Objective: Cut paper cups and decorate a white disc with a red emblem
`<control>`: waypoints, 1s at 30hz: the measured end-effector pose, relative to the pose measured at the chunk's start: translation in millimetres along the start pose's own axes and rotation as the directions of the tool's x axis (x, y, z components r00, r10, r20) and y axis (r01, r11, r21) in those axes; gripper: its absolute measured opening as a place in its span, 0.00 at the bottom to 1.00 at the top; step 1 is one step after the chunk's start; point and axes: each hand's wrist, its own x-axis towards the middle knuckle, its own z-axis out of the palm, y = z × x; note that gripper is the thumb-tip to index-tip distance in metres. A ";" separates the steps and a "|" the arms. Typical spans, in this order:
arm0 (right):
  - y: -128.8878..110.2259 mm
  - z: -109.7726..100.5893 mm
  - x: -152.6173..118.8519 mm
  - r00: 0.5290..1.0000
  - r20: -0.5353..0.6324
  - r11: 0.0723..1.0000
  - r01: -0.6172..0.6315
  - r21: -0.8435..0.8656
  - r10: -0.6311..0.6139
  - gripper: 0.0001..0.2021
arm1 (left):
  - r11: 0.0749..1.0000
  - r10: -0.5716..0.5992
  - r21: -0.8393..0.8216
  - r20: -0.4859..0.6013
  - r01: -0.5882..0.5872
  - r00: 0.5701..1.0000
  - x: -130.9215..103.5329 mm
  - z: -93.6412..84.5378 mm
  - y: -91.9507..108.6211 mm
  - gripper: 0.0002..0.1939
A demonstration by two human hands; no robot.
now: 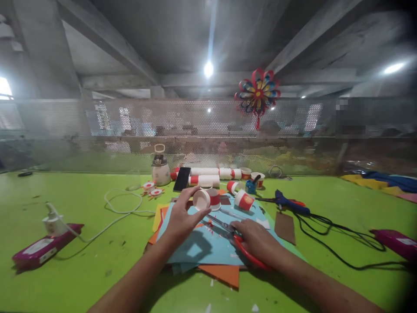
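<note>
Forearms [143,267] up front, paper cup [201,201] is best pinched lightly in half-open left hand [183,215], scissors [239,244] gripped by curled right hand [256,238].

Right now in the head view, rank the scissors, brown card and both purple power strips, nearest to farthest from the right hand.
From the right hand:
1. Scissors, held in it
2. Brown card, just right of it
3. Right power strip, by the right edge
4. Left power strip, across on the left
</note>
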 end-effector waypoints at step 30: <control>48.1 -12.5 9.2 0.999 0.031 0.999 0.016 0.033 -0.017 0.16 | 0.885 -0.465 0.209 0.378 0.415 0.801 3.1 -7.5 -22.8 0.20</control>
